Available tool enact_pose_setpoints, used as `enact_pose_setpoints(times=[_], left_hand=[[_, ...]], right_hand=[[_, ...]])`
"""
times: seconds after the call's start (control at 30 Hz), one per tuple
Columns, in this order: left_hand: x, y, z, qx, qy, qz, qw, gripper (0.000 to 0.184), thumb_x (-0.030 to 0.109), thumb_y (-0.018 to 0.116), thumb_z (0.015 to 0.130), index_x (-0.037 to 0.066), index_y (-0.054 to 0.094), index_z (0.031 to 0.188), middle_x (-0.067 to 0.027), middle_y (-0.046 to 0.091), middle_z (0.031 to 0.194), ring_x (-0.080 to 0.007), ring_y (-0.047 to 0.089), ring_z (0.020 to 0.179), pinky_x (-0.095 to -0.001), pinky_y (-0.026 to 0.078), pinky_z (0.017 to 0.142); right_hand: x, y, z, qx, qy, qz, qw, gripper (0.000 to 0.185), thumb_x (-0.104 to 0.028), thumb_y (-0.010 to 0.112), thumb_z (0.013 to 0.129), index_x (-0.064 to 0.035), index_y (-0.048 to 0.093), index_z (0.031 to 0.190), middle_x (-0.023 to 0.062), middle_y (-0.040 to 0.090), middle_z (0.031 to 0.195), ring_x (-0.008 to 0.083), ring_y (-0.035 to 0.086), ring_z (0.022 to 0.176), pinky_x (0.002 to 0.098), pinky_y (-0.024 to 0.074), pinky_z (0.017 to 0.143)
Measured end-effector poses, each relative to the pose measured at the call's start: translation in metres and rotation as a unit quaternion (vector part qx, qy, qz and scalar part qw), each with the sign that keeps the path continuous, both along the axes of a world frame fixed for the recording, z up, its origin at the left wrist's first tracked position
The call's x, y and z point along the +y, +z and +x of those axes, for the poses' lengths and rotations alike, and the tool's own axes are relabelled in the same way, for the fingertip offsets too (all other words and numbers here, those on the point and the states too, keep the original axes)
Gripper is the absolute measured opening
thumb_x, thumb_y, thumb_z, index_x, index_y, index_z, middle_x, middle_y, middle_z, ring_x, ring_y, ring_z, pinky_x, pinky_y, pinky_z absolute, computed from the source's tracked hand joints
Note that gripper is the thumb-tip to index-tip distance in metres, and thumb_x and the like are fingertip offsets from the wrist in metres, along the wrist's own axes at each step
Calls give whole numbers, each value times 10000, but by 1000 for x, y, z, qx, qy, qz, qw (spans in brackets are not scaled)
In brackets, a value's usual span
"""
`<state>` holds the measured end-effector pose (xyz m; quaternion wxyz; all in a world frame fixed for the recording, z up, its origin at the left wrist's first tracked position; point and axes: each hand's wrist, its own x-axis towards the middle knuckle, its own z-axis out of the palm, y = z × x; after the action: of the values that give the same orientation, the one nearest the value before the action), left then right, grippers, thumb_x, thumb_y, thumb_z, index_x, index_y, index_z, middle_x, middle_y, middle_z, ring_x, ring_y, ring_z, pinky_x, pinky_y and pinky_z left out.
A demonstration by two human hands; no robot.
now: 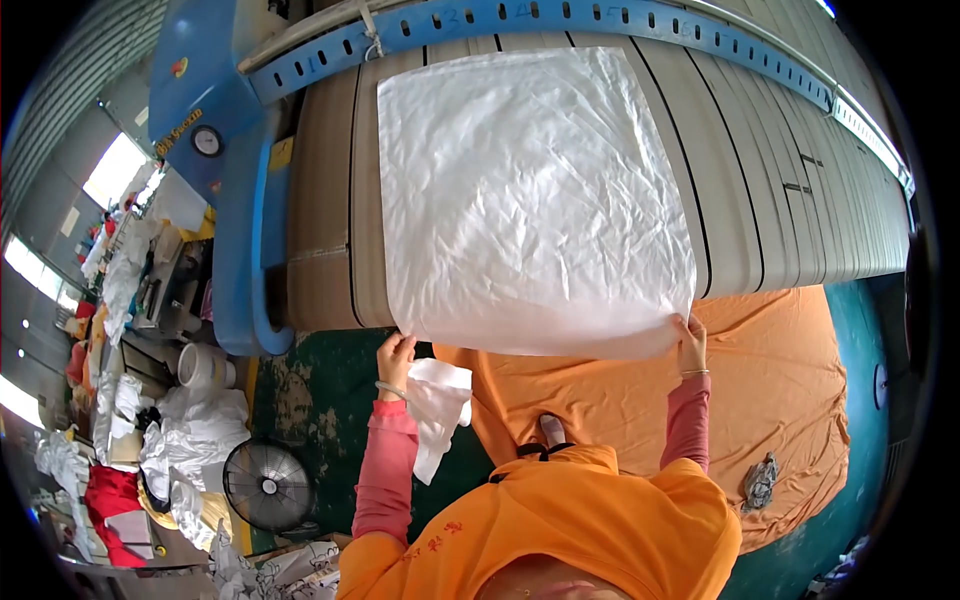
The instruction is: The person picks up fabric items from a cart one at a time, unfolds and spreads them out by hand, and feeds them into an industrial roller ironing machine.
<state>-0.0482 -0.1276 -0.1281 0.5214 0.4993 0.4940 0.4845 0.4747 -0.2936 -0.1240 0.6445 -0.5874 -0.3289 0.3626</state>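
A wrinkled white cloth (pixel 530 190) lies spread over the beige belts of a large machine (pixel 810 200), its near edge hanging at the front. My left hand (pixel 396 360) pinches the cloth's near left corner. At the near right corner, my right hand (pixel 691 340) has its fingers closed on the same cloth. A smaller white piece of cloth (pixel 438 410) hangs just beside my left wrist; what holds it up cannot be made out.
A blue frame (pixel 240 200) with a gauge stands at the machine's left, and a slotted blue bar (pixel 480 18) crosses its back. Orange fabric (pixel 780 380) covers the floor at right. A black fan (pixel 268 486) and heaps of cloth (pixel 195 430) are at lower left.
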Motion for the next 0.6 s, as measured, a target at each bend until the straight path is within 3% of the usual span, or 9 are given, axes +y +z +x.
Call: enact_pose_setpoints(times=[0.13,0.27,0.3,0.4,0.5,0.57,0.6], left_hand=[[-5,12,5,-23,34,20,999,177,166,643,842,14,581,775,48,480,621,-21,379,510,-190,262,441],[-15,26,10,-30,73,32,996,151,148,639,849,5,597,876,44,502,656,-22,375,529,-189,270,461],[-18,25,10,-45,76,21,996,151,145,627,857,4,605,907,38,519,694,-25,375,533,-193,278,467],[-36,45,17,-46,79,34,995,180,170,595,882,-1,620,929,32,538,734,-32,369,531,-197,279,469],[-57,76,30,-44,76,15,996,208,214,580,895,16,634,927,46,472,667,-33,360,555,-183,279,498],[-66,83,34,-40,53,8,998,207,215,565,902,18,629,913,45,446,635,-27,353,554,-180,272,493],[-69,85,37,-46,42,5,998,206,213,561,904,18,626,913,47,441,632,-26,351,554,-181,271,492]], right_hand=[[2,-8,6,35,-14,9,999,189,-177,622,859,-5,645,933,-18,625,785,53,545,656,200,409,563],[6,-40,10,-20,-22,-81,996,186,-178,620,855,4,645,884,1,621,754,64,541,629,208,414,548],[3,-122,61,-113,15,-164,980,135,-162,620,835,-36,648,873,33,623,723,99,565,616,232,445,554],[-13,-190,66,-282,-27,-340,897,134,-134,617,815,-53,626,921,34,622,785,100,578,661,233,448,547],[-21,-175,1,-158,34,-243,956,183,-75,604,793,-73,608,975,31,616,778,110,581,655,249,458,541],[-12,-184,-42,-134,157,-192,959,257,-53,614,787,-55,584,1043,30,608,775,115,573,667,265,484,588],[-6,-156,-77,-133,204,-183,953,287,-62,626,789,-50,573,1071,31,606,789,120,569,685,268,490,614]])
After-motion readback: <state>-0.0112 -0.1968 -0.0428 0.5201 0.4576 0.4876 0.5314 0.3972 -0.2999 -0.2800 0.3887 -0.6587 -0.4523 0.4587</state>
